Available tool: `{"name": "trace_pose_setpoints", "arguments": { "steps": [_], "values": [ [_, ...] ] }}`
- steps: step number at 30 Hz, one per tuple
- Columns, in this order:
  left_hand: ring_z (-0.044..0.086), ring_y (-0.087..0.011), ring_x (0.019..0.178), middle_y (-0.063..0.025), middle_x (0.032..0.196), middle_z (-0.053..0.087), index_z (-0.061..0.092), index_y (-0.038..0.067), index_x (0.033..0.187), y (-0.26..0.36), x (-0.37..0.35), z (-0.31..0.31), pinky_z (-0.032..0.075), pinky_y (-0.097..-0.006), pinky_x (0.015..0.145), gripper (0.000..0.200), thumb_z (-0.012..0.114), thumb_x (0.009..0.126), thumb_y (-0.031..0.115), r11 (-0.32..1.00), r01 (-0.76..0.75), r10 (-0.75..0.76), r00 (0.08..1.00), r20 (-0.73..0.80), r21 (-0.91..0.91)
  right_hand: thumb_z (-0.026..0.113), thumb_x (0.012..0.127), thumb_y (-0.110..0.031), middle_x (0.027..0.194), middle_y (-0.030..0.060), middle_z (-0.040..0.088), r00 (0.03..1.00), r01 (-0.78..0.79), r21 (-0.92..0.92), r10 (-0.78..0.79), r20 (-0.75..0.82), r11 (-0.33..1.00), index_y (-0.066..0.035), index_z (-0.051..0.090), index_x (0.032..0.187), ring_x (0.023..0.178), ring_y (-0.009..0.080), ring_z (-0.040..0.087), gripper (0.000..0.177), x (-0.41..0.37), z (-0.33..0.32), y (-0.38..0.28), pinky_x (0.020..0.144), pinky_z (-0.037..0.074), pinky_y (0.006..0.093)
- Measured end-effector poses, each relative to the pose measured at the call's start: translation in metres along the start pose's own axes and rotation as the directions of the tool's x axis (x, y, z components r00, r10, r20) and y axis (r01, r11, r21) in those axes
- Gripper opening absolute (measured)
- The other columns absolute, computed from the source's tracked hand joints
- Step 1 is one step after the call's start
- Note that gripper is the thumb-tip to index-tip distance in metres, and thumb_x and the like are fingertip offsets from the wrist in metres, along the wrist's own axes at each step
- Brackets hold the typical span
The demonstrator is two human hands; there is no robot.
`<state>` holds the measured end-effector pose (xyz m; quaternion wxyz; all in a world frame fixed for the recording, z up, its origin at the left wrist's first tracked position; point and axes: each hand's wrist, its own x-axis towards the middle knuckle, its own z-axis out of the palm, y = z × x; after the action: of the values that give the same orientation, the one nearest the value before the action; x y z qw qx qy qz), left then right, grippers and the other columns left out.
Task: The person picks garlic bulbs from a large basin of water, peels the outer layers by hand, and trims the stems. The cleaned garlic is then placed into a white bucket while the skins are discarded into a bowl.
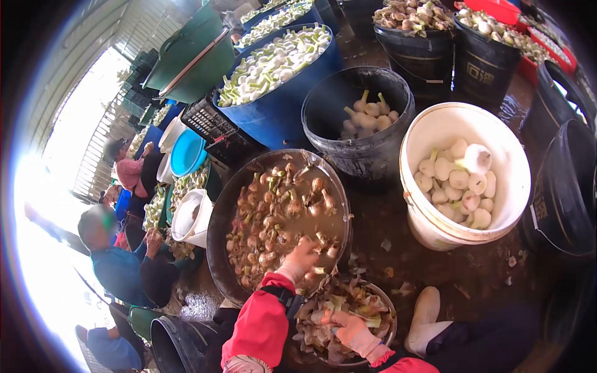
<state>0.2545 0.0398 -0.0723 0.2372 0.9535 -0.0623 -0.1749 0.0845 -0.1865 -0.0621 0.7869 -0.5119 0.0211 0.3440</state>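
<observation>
My left hand (301,258), in a light glove, reaches over the near right part of a wide dark basin (216,261). Its fingers are extended among unpeeled garlic bulbs (268,230) that sit in murky brown water (311,217). Close below the basin, my right hand (356,334) is gloved too and hovers over a round bowl (390,311) heaped with papery garlic skins (336,304). The right fingers are curled around something I cannot make out. Both arms wear red sleeves.
A white bucket (423,233) of peeled garlic stands at the right, beside a black bucket (360,152) with more bulbs. Behind is a blue tub (267,121) full of trimmed garlic. Dark buckets (563,186) line the right edge. A person (121,267) sits working at the left.
</observation>
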Motion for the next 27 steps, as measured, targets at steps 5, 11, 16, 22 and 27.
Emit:
{"name": "trace_pose_setpoints", "arguments": {
  "steps": [5,11,16,22,27],
  "values": [
    [0.058,-0.0224,0.108,-0.011,0.115,0.061,0.054,0.01,0.127,0.032,-0.018,-0.005,0.044,-0.0309,0.093,0.05,0.062,0.079,0.024,0.901,0.431,-0.361,0.806,0.468,-0.047,0.05,0.079,0.006,0.101,0.007,0.068,0.992,-0.104,-0.066,0.099,-0.073,0.992,-0.002,0.066,0.107,0.096,0.0131,0.061,0.033,0.007,-0.003,-0.032,0.087,0.044,0.0229],
    [0.055,-0.0117,0.1,-0.0047,0.109,0.058,0.046,-0.004,0.128,0.082,-0.085,-0.042,0.045,-0.0262,0.087,0.062,0.073,0.075,0.012,0.568,0.359,-0.131,0.928,0.349,-0.741,0.052,0.081,0.008,0.109,0.0078,0.065,0.957,-0.044,0.243,0.111,-0.269,0.969,0.001,0.063,0.113,0.1,0.0141,0.06,0.035,0.007,-0.006,-0.043,0.09,0.045,0.0247],
    [0.053,-0.0136,0.104,-0.0061,0.115,0.056,0.041,-0.005,0.132,0.142,-0.161,-0.023,0.042,-0.0265,0.094,0.073,0.078,0.071,0.006,0.368,0.262,-0.233,0.955,0.184,-0.892,0.045,0.08,0.014,0.12,0.0093,0.059,0.948,0.242,0.351,-0.144,-0.284,0.905,0.002,0.05,0.129,0.111,0.0145,0.056,0.05,-0.012,0.009,-0.069,0.095,0.042,0.0237],
    [0.057,-0.0301,0.1,-0.0157,0.103,0.059,0.061,0.002,0.111,0.187,-0.193,0.034,0.047,-0.0355,0.086,0.057,0.081,0.059,0.018,0.976,0.159,-0.213,0.83,-0.515,-0.148,0.046,0.08,0.01,0.12,0.0091,0.061,0.905,0.262,-0.126,-0.288,-0.312,0.957,-0.001,0.051,0.13,0.107,0.0136,0.058,0.051,-0.025,0.015,-0.048,0.091,0.044,0.0237],
    [0.057,-0.0303,0.097,-0.014,0.101,0.059,0.061,0.005,0.107,0.196,-0.198,0.054,0.048,-0.038,0.082,0.047,0.076,0.064,0.016,0.976,0.218,-0.173,0.783,-0.598,0.004,0.048,0.078,0.009,0.11,0.0122,0.064,0.836,0.352,-0.286,-0.437,-0.333,0.891,0.001,0.055,0.123,0.101,0.0205,0.06,0.046,-0.022,0.015,-0.03,0.089,0.045,0.0289]
  ]
}}
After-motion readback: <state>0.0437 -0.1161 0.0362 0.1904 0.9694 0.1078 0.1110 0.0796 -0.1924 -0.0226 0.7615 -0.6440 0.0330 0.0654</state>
